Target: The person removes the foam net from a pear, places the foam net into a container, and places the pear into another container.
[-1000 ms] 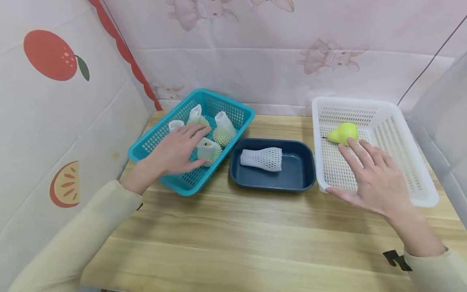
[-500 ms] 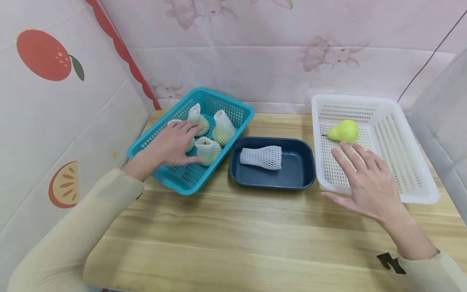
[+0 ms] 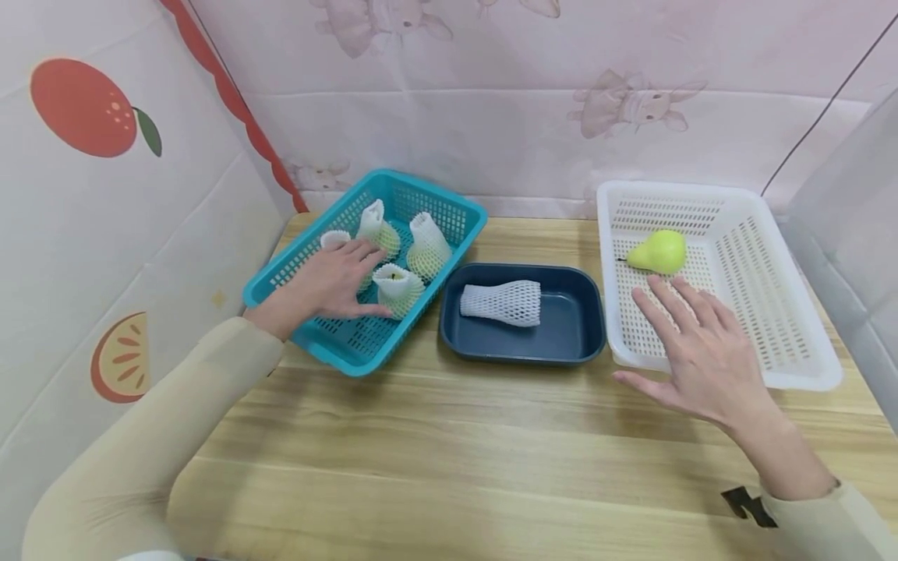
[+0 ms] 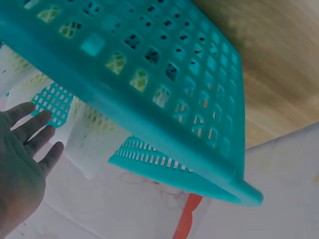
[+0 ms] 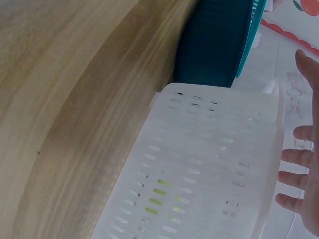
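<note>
Now my left hand (image 3: 330, 282) lies flat in the teal basket (image 3: 456, 204), fingers straight across the net-wrapped pears (image 3: 398, 288), touching but gripping none. My right hand (image 3: 701, 354) hovers spread and empty over the near edge of the white basket (image 3: 793, 374); the bare pear (image 3: 659, 252) lies just beyond my fingertips. Between my hands the dark tray (image 3: 561, 343) holds an empty foam net (image 3: 502, 302), likely kept separate from the fruit.
</note>
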Action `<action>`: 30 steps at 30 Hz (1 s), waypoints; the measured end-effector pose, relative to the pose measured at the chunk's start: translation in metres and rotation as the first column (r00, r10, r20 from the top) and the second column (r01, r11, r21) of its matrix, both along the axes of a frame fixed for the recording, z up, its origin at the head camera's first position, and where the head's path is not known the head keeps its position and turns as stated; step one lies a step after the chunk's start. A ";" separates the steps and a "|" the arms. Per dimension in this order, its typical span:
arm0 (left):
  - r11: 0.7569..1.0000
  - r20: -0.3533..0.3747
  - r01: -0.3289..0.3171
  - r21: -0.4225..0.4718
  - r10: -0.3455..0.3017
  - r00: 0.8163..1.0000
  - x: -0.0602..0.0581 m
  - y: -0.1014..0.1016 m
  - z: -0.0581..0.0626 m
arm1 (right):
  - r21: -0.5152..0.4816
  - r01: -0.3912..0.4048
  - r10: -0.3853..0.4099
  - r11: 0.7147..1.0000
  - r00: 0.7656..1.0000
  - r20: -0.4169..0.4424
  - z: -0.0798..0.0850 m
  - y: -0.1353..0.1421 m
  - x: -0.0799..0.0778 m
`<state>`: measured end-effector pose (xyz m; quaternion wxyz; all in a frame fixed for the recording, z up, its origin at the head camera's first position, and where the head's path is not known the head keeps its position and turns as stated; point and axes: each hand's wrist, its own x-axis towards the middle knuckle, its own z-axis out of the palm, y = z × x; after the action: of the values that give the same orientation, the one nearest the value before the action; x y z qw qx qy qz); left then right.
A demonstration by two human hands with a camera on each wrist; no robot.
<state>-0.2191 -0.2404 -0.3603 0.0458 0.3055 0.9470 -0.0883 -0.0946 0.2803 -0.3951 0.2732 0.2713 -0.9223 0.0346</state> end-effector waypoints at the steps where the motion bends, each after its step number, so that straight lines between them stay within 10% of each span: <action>1: 1.000 -0.004 0.009 -0.004 -0.009 1.000 -0.001 0.000 -0.001 | 0.001 0.000 0.000 1.000 1.000 0.000 0.000 0.000 0.000; 30: 0.984 0.058 0.085 -0.157 -0.077 0.995 -0.017 0.020 -0.027 | -0.020 -0.015 0.015 1.000 1.000 -0.001 -0.007 -0.006 0.001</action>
<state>-0.2362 -0.2204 -0.3876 0.0907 0.3415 0.9222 -0.1575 -0.0932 0.2746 -0.4025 0.2761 0.2757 -0.9196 0.0455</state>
